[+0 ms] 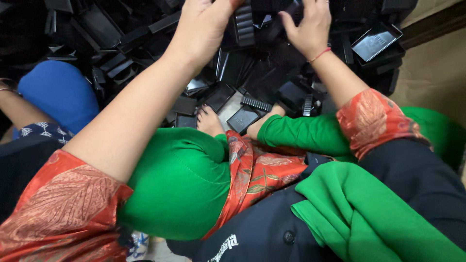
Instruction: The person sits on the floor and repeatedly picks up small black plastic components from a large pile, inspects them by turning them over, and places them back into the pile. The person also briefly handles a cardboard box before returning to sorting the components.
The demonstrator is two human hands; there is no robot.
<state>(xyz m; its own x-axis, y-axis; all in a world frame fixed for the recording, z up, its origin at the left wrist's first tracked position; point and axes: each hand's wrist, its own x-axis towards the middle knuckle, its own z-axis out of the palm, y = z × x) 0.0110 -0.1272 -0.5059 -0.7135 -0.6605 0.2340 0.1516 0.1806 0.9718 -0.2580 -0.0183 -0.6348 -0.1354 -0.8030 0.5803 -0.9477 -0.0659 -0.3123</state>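
Sitting on the floor (437, 73) with my knees drawn up, I reach both hands into a heap of black plastic parts (145, 34) spread before me. My left hand (204, 26) lies palm down at the top edge of the view, its fingertips cut off there, so I cannot tell whether it grips anything. My right hand (308, 26) is spread, fingers loosely curled over a ribbed black piece (244, 22) that sits between the two hands; its thumb points toward my left hand, and I cannot tell whether it grips the piece. A red thread (319, 55) circles my right wrist. The heap covers the floor from the left edge to a shallow tray (376, 41) near the right edge, where bare tan floor begins. My bare foot (208, 121) rests at the near edge of the heap, touching flat black lids (242, 119). Green trousers (179, 179) and orange patterned sleeves (371, 121) fill the lower view. A blue cushion-like shape (58, 92) lies at the left.
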